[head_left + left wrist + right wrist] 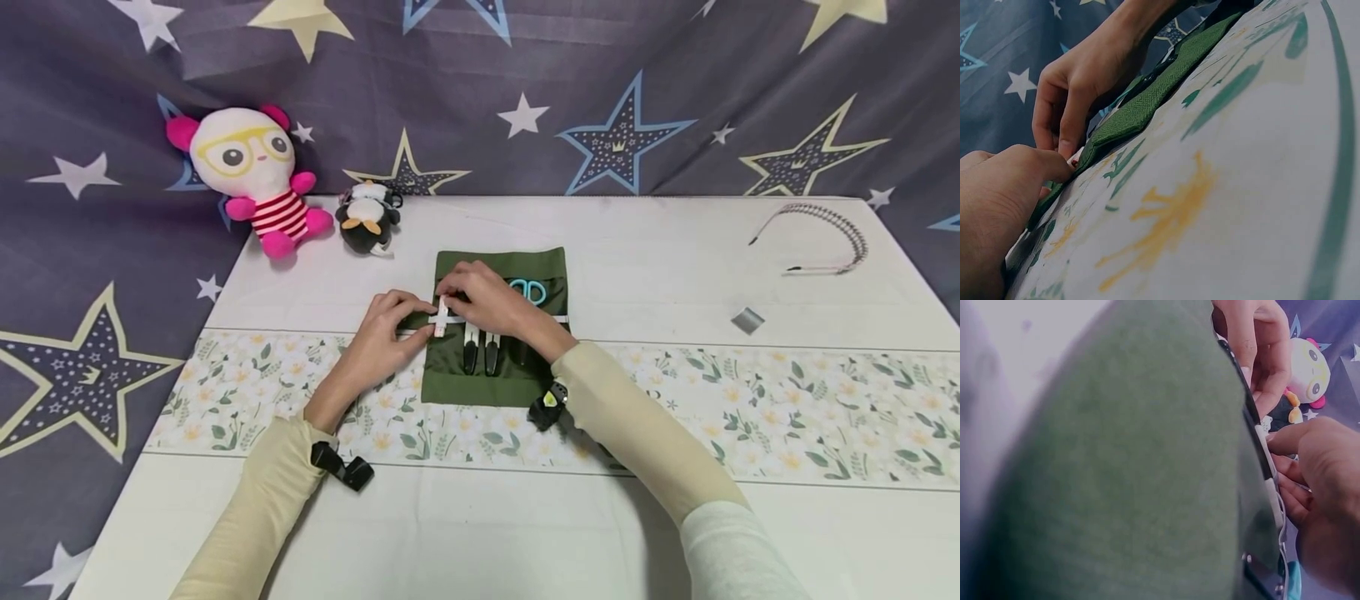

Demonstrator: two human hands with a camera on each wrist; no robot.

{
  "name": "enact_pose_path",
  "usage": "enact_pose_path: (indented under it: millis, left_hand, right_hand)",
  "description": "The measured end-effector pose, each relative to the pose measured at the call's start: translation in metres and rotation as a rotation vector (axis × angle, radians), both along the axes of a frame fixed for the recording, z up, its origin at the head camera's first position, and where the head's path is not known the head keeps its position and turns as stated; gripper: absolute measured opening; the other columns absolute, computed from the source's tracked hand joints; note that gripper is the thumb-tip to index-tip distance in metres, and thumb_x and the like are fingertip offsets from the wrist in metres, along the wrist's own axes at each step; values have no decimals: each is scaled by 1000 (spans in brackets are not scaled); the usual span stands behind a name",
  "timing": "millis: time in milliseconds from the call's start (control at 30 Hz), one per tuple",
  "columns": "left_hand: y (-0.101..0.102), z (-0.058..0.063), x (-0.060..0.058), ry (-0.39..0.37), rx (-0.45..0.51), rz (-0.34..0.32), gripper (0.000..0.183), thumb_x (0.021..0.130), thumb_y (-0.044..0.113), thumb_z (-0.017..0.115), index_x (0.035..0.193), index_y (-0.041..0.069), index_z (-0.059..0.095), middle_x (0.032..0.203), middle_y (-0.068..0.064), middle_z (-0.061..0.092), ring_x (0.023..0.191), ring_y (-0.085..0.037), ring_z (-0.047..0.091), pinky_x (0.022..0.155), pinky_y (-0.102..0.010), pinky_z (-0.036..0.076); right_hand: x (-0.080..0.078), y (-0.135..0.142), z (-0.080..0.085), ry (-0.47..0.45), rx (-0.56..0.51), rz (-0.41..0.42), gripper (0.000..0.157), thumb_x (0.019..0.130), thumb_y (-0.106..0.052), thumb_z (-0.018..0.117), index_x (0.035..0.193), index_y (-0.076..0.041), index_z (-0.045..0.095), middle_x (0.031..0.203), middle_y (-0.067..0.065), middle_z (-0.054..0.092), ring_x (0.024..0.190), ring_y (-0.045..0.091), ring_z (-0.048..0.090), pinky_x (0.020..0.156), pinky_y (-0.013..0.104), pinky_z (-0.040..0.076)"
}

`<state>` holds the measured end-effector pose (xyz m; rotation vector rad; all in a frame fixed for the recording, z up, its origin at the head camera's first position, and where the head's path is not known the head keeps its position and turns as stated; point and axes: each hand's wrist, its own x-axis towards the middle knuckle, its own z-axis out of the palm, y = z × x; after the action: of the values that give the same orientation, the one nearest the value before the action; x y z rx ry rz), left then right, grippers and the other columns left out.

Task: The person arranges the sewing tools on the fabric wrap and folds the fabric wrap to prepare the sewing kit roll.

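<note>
A dark green cloth tool roll [498,390] lies unfolded on the table, with a white elastic band [561,318] across it. My right hand [487,298] pinches a small white slim item [441,320] upright against the band at the roll's left side. My left hand [386,337] grips the roll's left edge there, thumb and forefinger close around the band's end. Two black-and-white tools [471,350] sit side by side under the band. Scissors with blue handles [527,290] stand to their right, partly behind my right hand. In the left wrist view, both hands' fingertips meet at the green edge.
A pink-and-white plush toy [251,179] and a small penguin plush [367,218] sit at the back left. On the right lie a braided headband [843,233] and a small grey square [747,320]. A star-patterned curtain [465,92] hangs behind the table.
</note>
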<state>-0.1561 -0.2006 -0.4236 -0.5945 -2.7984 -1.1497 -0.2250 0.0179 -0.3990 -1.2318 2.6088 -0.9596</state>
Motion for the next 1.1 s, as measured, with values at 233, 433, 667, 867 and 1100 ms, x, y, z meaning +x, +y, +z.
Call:
enact_pose_path:
  millis: [233,433,667,867,1100]
  left_hand:
    - [0,1,1,-14,-3,4,28,101,20,70,128,10,71,128,-10,57,125,-32,43,101,-55,38]
    - [0,0,0,-13,-2,8,28,101,19,71,127,10,71,128,-10,57,124,-32,44,101,-55,38]
    - [0,0,0,-8,-2,7,28,100,20,70,126,9,71,127,-10,57,125,-33,44,101,-55,38]
    - [0,1,1,-7,1,7,28,100,20,70,126,9,71,127,-10,57,124,-32,43,100,-54,38]
    - [1,1,1,-16,-8,14,28,101,22,69,127,10,71,127,-9,57,124,-32,44,98,-54,39]
  right_hand:
    - [0,1,1,1,-1,17,21,105,-7,61,122,-2,73,120,12,67,112,25,59,101,39,44]
    - [1,1,2,-3,5,28,21,105,-8,61,121,-2,73,120,12,67,111,25,59,99,39,45]
    - [2,0,3,-9,15,21,21,105,-9,61,121,-3,73,120,12,67,112,25,58,97,38,46]
    - [3,0,4,-12,23,9,22,106,-10,61,123,-3,73,121,11,66,113,26,57,96,38,47]
    - [5,2,5,-26,24,-8,24,107,-11,60,125,-3,72,124,12,65,116,28,56,97,40,46]
